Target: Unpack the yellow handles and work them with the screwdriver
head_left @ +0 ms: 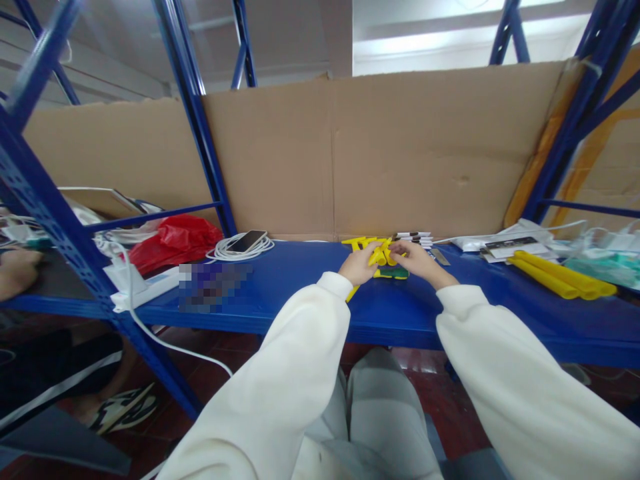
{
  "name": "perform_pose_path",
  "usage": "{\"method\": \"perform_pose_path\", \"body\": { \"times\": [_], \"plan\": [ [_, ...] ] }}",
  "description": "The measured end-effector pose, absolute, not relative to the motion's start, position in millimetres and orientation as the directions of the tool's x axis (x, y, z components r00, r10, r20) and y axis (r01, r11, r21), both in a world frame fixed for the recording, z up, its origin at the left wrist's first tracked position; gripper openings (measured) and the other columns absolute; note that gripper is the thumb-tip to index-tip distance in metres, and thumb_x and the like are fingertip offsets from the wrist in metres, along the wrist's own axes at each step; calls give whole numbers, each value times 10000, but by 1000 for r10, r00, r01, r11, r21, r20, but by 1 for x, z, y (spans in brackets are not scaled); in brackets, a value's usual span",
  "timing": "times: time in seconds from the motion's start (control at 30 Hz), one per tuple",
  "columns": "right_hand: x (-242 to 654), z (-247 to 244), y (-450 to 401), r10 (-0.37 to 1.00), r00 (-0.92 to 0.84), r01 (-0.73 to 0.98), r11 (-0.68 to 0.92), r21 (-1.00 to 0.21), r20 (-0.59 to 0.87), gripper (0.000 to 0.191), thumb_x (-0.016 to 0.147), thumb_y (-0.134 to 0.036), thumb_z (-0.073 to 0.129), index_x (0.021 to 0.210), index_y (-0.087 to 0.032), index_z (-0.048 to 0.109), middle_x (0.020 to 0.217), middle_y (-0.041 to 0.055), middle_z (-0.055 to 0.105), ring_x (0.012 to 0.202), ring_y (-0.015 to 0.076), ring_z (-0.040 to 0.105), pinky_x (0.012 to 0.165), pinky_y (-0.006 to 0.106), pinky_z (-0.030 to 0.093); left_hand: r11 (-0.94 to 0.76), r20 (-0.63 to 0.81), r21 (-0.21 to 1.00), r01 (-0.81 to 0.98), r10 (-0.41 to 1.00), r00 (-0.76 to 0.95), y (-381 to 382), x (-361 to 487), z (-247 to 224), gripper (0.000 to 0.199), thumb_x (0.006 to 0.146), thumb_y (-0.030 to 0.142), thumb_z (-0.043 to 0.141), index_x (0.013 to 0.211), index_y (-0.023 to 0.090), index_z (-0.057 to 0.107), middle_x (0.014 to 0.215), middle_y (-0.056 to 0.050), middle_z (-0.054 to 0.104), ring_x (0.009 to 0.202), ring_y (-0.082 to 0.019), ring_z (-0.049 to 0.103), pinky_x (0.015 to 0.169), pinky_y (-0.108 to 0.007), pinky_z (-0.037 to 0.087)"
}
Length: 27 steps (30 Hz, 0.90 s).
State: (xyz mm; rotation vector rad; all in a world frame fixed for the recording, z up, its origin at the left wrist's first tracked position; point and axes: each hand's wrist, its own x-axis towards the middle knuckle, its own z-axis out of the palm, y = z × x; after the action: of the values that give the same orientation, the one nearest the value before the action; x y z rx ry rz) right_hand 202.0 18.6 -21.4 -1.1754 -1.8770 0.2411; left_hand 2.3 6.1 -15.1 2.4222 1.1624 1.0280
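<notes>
My left hand (358,266) is closed on a yellow plastic tool (378,255); a yellow strip, perhaps its handle, shows below the fingers. Close on the right, my right hand (419,260) has its fingers bent together by the tool's upper end. What those fingertips pinch is too small to make out. Under the hands lies a green-and-yellow handle (393,273). More yellow T-shaped pieces (356,243) rest just behind, partly hidden by my left hand. Several white pieces with black ends (414,236) and a flat grey strip (440,257) lie beyond my right hand.
Yellow tubes (560,275) lie on the blue table (300,283) at right, beside white packets. To the left are a phone (247,241) on a coiled white cable, a red bag (175,241) and a power strip (150,288). Cardboard (330,160) stands behind. Another person's hand (19,272) is far left.
</notes>
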Motion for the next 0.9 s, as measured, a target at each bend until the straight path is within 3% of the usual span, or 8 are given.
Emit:
{"method": "perform_pose_path", "body": {
  "times": [0.2, 0.43, 0.67, 0.9],
  "plan": [
    [199, -20, 20, 793, -133, 540, 561, -628, 595, 211, 813, -416, 625, 808, -206, 603, 780, 57, 685, 772, 215, 658, 738, 361, 560, -651, 478, 479, 588, 756, 447, 5, 7, -14, 614, 795, 112, 634, 1398, 204, 561, 1101, -92, 738, 1005, -265, 704, 958, -369, 525],
    [197, -18, 15, 808, -136, 468, 562, -681, 573, 244, 779, -452, 654, 785, -214, 598, 703, 28, 658, 704, 196, 645, 667, 327, 551, -651, 483, 464, 601, 755, 445, 4, 6, -14, 612, 803, 109, 628, 1403, 212, 557, 1010, -67, 735, 950, -244, 701, 918, -332, 530],
    [197, -16, 12, 801, -160, 457, 578, -677, 576, 351, 755, -564, 657, 745, -229, 555, 645, 13, 616, 635, 184, 614, 618, 322, 533, -649, 478, 479, 591, 757, 445, 1, 7, -12, 589, 802, 94, 630, 1379, 203, 580, 1054, -90, 742, 988, -262, 702, 963, -355, 511],
    [196, -14, 9, 812, -164, 469, 564, -679, 560, 320, 765, -528, 641, 736, -233, 522, 612, 2, 591, 581, 174, 597, 603, 323, 525, -645, 463, 435, 628, 759, 458, 2, 8, -12, 587, 813, 108, 639, 1387, 208, 566, 1062, -88, 738, 987, -261, 707, 942, -344, 523]
  ]
}}
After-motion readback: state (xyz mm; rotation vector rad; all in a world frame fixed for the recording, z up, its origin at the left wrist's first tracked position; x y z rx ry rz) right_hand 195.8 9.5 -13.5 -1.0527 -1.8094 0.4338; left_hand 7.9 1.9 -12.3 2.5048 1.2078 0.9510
